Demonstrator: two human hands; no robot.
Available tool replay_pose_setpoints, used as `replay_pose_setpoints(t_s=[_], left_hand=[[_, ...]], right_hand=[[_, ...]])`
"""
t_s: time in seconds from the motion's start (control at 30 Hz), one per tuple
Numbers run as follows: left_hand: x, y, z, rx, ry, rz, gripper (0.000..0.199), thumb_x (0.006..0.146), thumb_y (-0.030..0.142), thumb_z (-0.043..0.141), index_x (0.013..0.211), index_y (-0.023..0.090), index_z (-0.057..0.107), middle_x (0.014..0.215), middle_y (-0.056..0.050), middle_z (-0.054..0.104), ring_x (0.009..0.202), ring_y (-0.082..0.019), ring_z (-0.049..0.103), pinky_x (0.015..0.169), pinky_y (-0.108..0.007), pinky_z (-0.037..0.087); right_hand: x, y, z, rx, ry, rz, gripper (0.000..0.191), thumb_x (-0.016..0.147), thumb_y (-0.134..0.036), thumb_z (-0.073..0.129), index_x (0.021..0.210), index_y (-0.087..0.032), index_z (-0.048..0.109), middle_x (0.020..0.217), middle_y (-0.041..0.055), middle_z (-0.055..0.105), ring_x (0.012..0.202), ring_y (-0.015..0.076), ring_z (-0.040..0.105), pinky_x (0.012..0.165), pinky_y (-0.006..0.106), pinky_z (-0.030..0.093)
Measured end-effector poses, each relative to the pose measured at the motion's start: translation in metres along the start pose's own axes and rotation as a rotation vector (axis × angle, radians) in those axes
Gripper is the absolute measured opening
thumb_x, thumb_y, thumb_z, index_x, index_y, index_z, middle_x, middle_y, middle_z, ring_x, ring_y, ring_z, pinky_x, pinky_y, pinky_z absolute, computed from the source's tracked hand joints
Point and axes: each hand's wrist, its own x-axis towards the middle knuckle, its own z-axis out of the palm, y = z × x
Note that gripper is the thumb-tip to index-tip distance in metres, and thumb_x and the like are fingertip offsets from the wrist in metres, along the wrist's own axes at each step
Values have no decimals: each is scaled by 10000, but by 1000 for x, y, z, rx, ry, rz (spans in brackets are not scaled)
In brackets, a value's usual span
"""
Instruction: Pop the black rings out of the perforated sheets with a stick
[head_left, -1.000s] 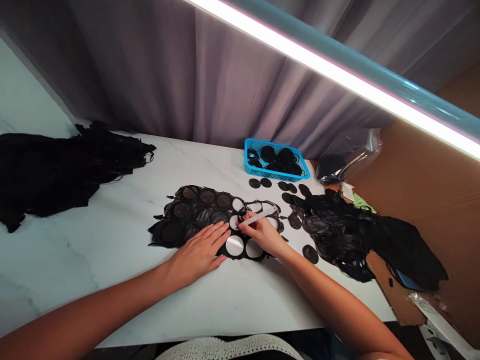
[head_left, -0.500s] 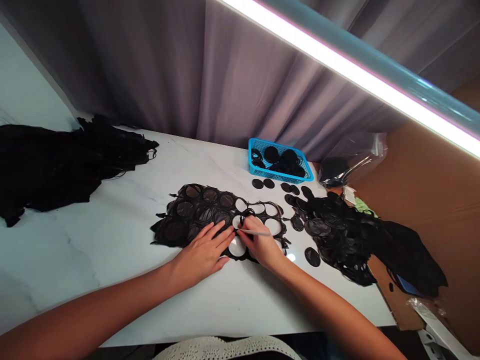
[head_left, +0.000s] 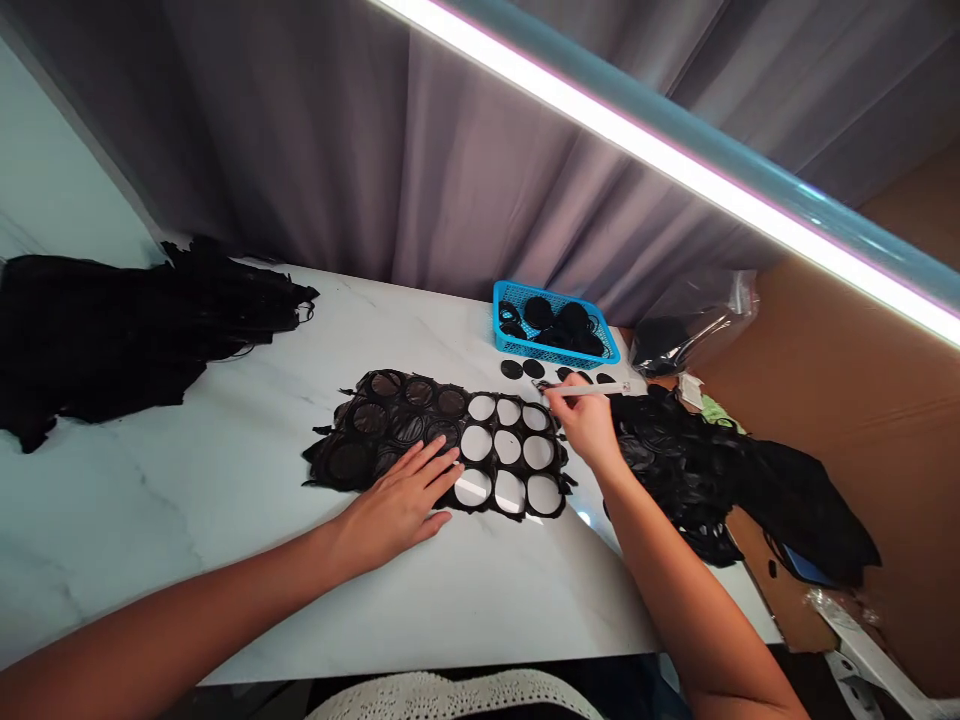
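A black sheet (head_left: 409,425) of joined circles lies on the white marbled table. Its left part has dark filled circles; its right part has round openings that show white. My left hand (head_left: 401,500) rests flat on the sheet's middle, fingers spread. My right hand (head_left: 589,420) is closed round a slim pale tool (head_left: 589,389), just beyond the sheet's upper right corner. Something thin and dark sits at the tool's left tip, too small to make out. Beyond this hand, small black discs (head_left: 533,369) lie before a blue basket (head_left: 555,350) with black round pieces inside.
A heap of black material (head_left: 690,480) covers the table's right side. Black cloth (head_left: 105,330) is spread at the left. A clear plastic bag (head_left: 697,320) stands behind the heap, beside a brown board (head_left: 862,370). A bright tube light (head_left: 637,150) crosses above.
My right hand has moved up and right, off the sheet, with the tool. A dark ring-like piece no longer lies over the openings, which now show fully. My left hand has hardly moved.
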Motion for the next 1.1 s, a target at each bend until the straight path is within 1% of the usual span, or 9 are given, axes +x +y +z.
replay_pose_setpoints(t_s=[0.13, 0.2, 0.27, 0.4, 0.77, 0.83, 0.93, 1.0, 1.1], left_hand=[[-10, 8, -9, -18, -38, 53, 420, 959, 282, 549, 1369, 199, 513, 1427, -96, 534, 1387, -254, 425, 1164, -432, 331], [-17, 11, -9, -24, -50, 74, 420, 956, 289, 556, 1366, 209, 516, 1438, -95, 527, 1376, -250, 443, 1155, -425, 349], [-22, 14, -7, -15, -56, 79, 441, 949, 281, 565, 1381, 215, 505, 1473, -99, 490, 1392, -257, 422, 1154, -433, 350], [-26, 14, -1, -10, -55, 63, 436, 938, 256, 569, 1370, 225, 516, 1495, -102, 462, 1412, -268, 389, 1161, -458, 334], [-24, 14, -2, -15, -90, 62, 442, 918, 215, 580, 1356, 226, 526, 1500, -113, 450, 1409, -285, 390, 1153, -479, 339], [-24, 14, -2, -7, -97, 59, 442, 915, 210, 579, 1353, 224, 525, 1505, -117, 441, 1412, -284, 385, 1154, -479, 337], [-23, 15, -3, -10, -89, 53, 418, 917, 206, 563, 1333, 213, 535, 1513, -125, 425, 1413, -278, 383, 1158, -470, 334], [-23, 16, -3, -17, -90, 44, 414, 915, 196, 555, 1329, 203, 536, 1524, -141, 401, 1409, -282, 389, 1156, -473, 335], [-25, 17, -2, -49, -80, 27, 418, 923, 185, 535, 1341, 211, 527, 1542, -142, 365, 1399, -287, 400, 1153, -480, 334]], right_hand=[[-48, -30, 24, 451, -420, 162, 232, 859, -392, 593, 748, -229, 470, 755, 14, 623, 627, 169, 577, 582, 285, 453], [-70, -42, 34, 505, -546, 186, 226, 870, -383, 580, 756, -228, 461, 771, 15, 635, 622, 161, 575, 569, 278, 448], [-87, -50, 40, 437, -589, 120, 212, 881, -342, 560, 735, -222, 464, 755, 2, 609, 634, 150, 547, 580, 268, 426], [-107, -54, 43, 280, -543, -38, 209, 891, -274, 533, 705, -212, 463, 754, -10, 548, 679, 143, 483, 626, 266, 385], [-123, -52, 55, 184, -407, -151, 205, 911, -194, 527, 734, -223, 427, 780, 6, 524, 701, 161, 489, 614, 276, 388], [-130, -52, 58, 74, -396, -246, 182, 917, -161, 504, 756, -226, 448, 817, 27, 545, 722, 177, 504, 632, 293, 418], [-138, -52, 62, -151, -417, -498, 167, 911, -82, 458, 841, -221, 519, 939, 87, 601, 834, 228, 530, 745, 355, 463], [-133, -47, 60, -241, -415, -604, 172, 905, -68, 452, 888, -211, 546, 974, 113, 618, 873, 253, 525, 791, 381, 460], [-99, -28, 40, -273, -221, -473, 150, 914, -114, 437, 856, -210, 538, 871, 98, 605, 817, 251, 515, 746, 373, 438]])
